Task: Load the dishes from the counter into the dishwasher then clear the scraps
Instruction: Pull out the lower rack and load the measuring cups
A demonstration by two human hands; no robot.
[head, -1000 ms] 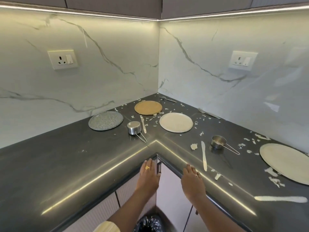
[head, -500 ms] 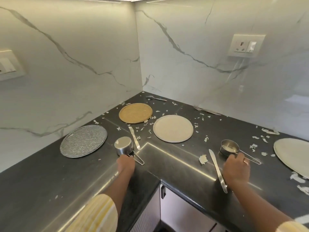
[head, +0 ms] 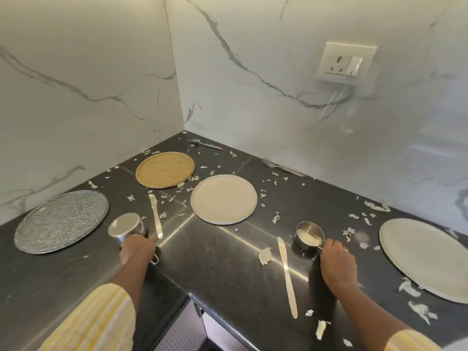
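On the dark corner counter [head: 222,269] lie a grey speckled plate [head: 60,220], a golden woven plate [head: 165,169], a cream plate [head: 223,198] and another cream plate [head: 428,257] at the right. My left hand [head: 138,249] is closed over the handle of an upturned steel measuring cup [head: 125,226]. My right hand [head: 338,264] grips the handle of an upright steel measuring cup [head: 309,235]. One knife [head: 155,215] lies beside the left cup, a second knife [head: 287,276] left of the right cup. White scraps [head: 264,255] are scattered all over.
A spoon [head: 205,143] and a fork [head: 282,167] lie near the marble back wall. A wall socket [head: 344,62] sits on the right wall. Cabinet fronts [head: 182,333] show below the counter's inner corner.
Both hands rose from the counter edge to the two measuring cups and closed on their handles. The camera moved closer and turned right.
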